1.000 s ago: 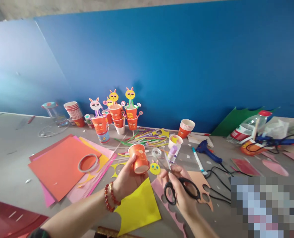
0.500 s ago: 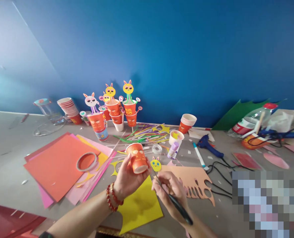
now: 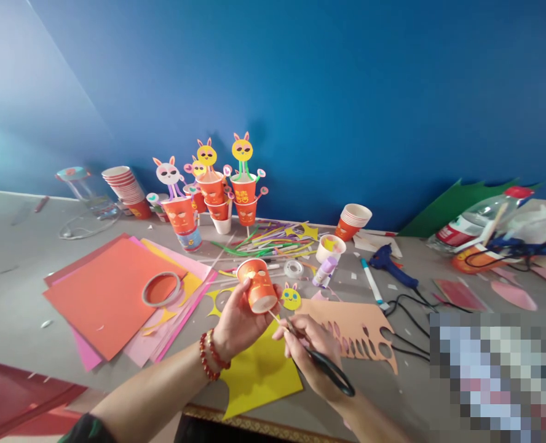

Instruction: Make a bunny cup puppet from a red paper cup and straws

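My left hand (image 3: 241, 320), with a red bead bracelet at the wrist, grips an orange paper cup (image 3: 258, 284) tipped on its side, its white base facing me. My right hand (image 3: 310, 355) is closed round black-handled scissors (image 3: 321, 364); their closed blades point up-left and the tip touches the cup's base rim. Under my hands lie a yellow paper sheet (image 3: 260, 375) and a peach paper strip (image 3: 360, 329) with cut-out holes. A small yellow bunny face (image 3: 291, 298) lies just right of the cup.
Orange and pink paper sheets (image 3: 111, 295) with a tape ring (image 3: 162, 288) lie left. Finished bunny cups (image 3: 217, 191), cup stacks (image 3: 355, 221), straws, a glue stick (image 3: 324, 271), a marker (image 3: 371, 282), a blue glue gun (image 3: 390, 266) with cables and a bottle (image 3: 476, 223) line the blue wall.
My right hand turned the scissors from a finger-hole grip to holding them like a pen and brought the tip up to the cup's base. The view tilted slightly downward.
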Motion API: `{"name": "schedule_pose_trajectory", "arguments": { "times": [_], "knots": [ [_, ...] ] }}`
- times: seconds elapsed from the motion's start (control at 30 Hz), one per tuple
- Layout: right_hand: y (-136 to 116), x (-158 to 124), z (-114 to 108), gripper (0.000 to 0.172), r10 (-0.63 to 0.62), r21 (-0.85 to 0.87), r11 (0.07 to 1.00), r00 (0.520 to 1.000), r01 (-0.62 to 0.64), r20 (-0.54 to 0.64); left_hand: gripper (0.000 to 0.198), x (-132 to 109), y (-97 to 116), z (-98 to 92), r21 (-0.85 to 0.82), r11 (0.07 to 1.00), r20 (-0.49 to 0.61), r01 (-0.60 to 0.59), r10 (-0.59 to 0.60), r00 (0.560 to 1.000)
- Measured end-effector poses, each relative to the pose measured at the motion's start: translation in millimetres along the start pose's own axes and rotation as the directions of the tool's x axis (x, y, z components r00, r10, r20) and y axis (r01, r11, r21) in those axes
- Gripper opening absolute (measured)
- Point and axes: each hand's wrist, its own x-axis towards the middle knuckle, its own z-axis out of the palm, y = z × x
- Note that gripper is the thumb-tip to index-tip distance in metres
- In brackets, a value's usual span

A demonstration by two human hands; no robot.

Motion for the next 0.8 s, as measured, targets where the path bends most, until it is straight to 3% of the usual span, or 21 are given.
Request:
{"name": "schedule_pose_trajectory", "arguments": {
  "times": [0.37, 0.57, 0.8],
  "knots": [
    [1.4, 0.1, 0.6, 0.012, 0.020, 0.063, 0.998, 1.000, -0.021, 0.014, 0.038, -0.4, -2.9, -0.3, -0.008, 1.000, -0.019, 0.006, -0.007, 1.000],
    [1.5, 1.1, 0.1, 0.011, 0.016, 0.045, 0.999, 1.000, -0.017, 0.021, 0.043, 1.3, -3.7, -3.9, 0.049, 0.999, 0.048, 0.024, -0.026, 0.999],
    [2.5, -0.5, 1.7, 0.012, 0.043, 0.060, 0.997, 0.999, -0.044, 0.020, 0.043, 1.4, -4.7, -3.9, 0.052, 0.998, 0.049, 0.020, -0.023, 0.999]
  ]
}}
